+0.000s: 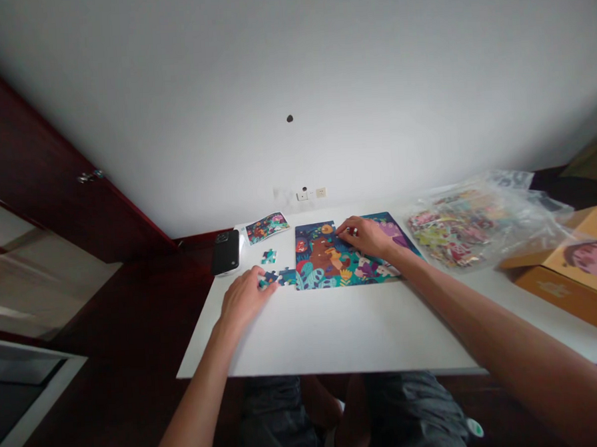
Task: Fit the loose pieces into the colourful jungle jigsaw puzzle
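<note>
A colourful jigsaw puzzle (325, 259) lies mostly assembled on the white table (344, 334). My right hand (366, 236) rests on its upper middle, fingers bent and pressing a piece down into the picture. My left hand (242, 298) lies on the table left of the puzzle, its fingertips pinched on a loose dark blue piece (268, 278). Another loose teal piece (269, 256) sits a little farther back. A small printed reference picture (267, 226) lies at the far edge.
A black phone (225, 252) lies at the table's far left corner. Clear plastic bags of other puzzle pieces (471, 224) are heaped at the right, next to an orange cardboard box (576, 269). A dark red door stands at the left.
</note>
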Demonstrator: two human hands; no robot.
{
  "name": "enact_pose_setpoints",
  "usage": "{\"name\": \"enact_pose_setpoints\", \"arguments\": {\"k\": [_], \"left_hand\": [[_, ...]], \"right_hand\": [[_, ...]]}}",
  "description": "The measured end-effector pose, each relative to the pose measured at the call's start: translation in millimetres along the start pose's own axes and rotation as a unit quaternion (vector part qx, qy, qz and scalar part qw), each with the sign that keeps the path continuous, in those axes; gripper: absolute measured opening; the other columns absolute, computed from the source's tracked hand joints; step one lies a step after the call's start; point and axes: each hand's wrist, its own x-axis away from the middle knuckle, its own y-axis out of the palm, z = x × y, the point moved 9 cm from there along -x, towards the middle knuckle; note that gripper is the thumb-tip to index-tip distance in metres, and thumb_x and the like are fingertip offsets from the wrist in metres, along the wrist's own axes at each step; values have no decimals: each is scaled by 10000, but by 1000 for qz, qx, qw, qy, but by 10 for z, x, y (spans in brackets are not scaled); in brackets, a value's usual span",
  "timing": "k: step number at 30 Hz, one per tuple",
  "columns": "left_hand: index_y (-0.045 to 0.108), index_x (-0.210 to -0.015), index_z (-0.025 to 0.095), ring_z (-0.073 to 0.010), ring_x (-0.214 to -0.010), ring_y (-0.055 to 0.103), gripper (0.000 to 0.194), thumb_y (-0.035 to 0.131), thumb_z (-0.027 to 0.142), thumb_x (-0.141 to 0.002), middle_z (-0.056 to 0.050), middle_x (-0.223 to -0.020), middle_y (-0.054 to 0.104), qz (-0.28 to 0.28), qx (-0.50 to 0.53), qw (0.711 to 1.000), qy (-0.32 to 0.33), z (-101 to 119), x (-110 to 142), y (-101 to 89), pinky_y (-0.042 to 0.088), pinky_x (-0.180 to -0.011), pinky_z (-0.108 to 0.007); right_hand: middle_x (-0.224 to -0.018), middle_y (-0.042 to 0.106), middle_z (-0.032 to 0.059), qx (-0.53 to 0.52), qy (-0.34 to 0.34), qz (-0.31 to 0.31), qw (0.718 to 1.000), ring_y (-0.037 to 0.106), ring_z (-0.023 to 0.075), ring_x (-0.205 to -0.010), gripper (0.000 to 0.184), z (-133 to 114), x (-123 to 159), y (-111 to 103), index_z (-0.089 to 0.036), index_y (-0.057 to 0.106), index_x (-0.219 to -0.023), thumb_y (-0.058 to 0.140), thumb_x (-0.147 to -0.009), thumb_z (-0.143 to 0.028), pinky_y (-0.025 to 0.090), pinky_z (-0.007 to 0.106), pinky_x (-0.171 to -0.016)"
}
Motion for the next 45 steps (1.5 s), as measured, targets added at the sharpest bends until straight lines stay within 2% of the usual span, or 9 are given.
{"name": "enact_pose_setpoints", "arguments": {"k": [5, 10, 14, 18, 24, 27, 32, 38, 45], "left_hand": [[664, -1275, 224, -296, -1041, 708, 479, 625, 544, -921, -113, -1149, 752, -30, -47, 998, 25, 79, -322, -191, 493, -838, -336], [689, -1303, 233, -274, -1035, 723, 472, 643, 477, -900, -97, -1196, 767, -47, -85, 995, 38, 227, -772, -525, 505, -847, -310], [751, -1182, 264, -253, -979, 736, 376, 672, 456, -867, -63, -1169, 785, -73, -86, 991, 69, 362, -1117, -615, 507, -807, -292], [737, -1211, 240, -292, -1086, 719, 411, 624, 476, -894, -108, -1240, 754, -48, -90, 992, 68, 362, -1267, -394, 517, -864, -329], [686, -1323, 195, -328, -1270, 645, 528, 622, 504, -899, -170, -1387, 673, -60, -78, 991, 93, 372, -1172, 40, 500, -1021, -377], [710, -1286, 213, -314, -1320, 620, 486, 663, 447, -863, -146, -1386, 684, -72, -52, 986, 140, 374, -1169, 64, 478, -1084, -374], [755, -1206, 242, -248, -1281, 657, 464, 602, 135, -781, -80, -1347, 721, -85, 14, 979, 186, 260, -1266, 87, 456, -1128, -337], [775, -1171, 266, -236, -1117, 723, 510, 645, 107, -704, -51, -1287, 752, -109, 41, 975, 191, 234, -1263, 88, 525, -1023, -312], [782, -1161, 255, -221, -1161, 715, 605, 569, -20, -666, -33, -1253, 770, -138, 40, 971, 190, 197, -1229, 74, 514, -1027, -289]], "right_hand": [[-1056, 762, 68, 14, 11, 15, 1000, 682, 188, -858, 216, 63, -12, -55, -204, 795, -1020, 602, -932, -245, 489, 275, -776], [-1079, 768, 79, 47, 55, 92, 993, 687, 205, -889, 264, 310, -16, -259, -193, 779, -1077, 559, -932, -214, 502, 299, -849], [-1081, 764, 101, 65, 75, 166, 981, 685, 233, -964, 354, 467, 15, -501, -164, 764, -1118, 473, -919, -136, 494, 331, -922], [-1013, 767, 96, 70, 104, 191, 973, 683, 242, -939, 395, 559, 45, -613, -158, 745, -1171, 456, -907, -103, 494, 337, -898], [-1019, 774, 87, 81, 130, 168, 974, 689, 234, -949, 379, 578, 35, -534, -181, 749, -1178, 474, -927, -107, 497, 321, -890], [-1021, 776, 84, 85, 129, 170, 973, 694, 234, -961, 374, 587, 36, -538, -189, 753, -1176, 480, -929, -119, 504, 319, -893], [-1009, 773, 76, 93, 125, 177, 972, 695, 230, -920, 358, 610, 59, -565, -193, 756, -1166, 521, -902, -138, 511, 327, -891], [-986, 770, 68, 100, 116, 163, 975, 690, 226, -881, 292, 534, 56, -521, -196, 772, -1110, 567, -902, -195, 506, 326, -872], [-1045, 771, 82, 101, 77, 127, 984, 691, 234, -938, 289, 451, 20, -456, -185, 772, -1096, 567, -892, -180, 504, 338, -906]]}}
